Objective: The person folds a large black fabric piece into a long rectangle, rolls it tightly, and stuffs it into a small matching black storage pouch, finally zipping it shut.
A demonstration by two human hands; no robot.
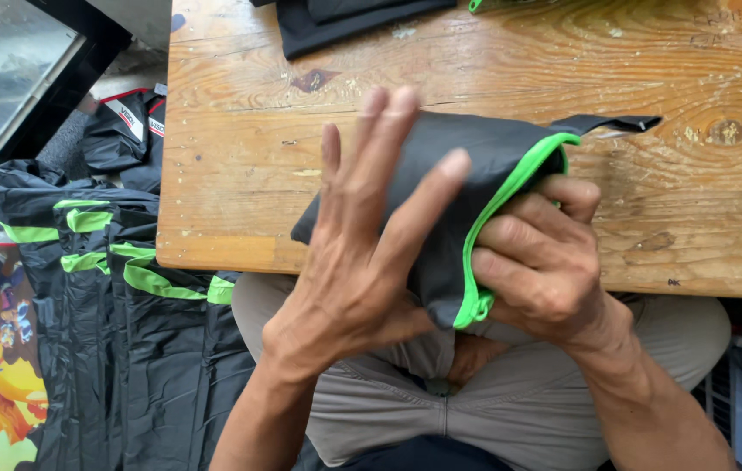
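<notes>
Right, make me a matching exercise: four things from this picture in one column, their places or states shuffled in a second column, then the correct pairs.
Things
1. left hand
2. right hand
3. black pouch
4. black garments with green stripes

Places or states
A. piled on the floor beside the wooden table
B. open, fingers spread flat on the fabric
C. curled shut along the green zipper edge
D. at the table's near edge, between both hands

Pairs: 1-B, 2-C, 3-D, 4-A
</notes>
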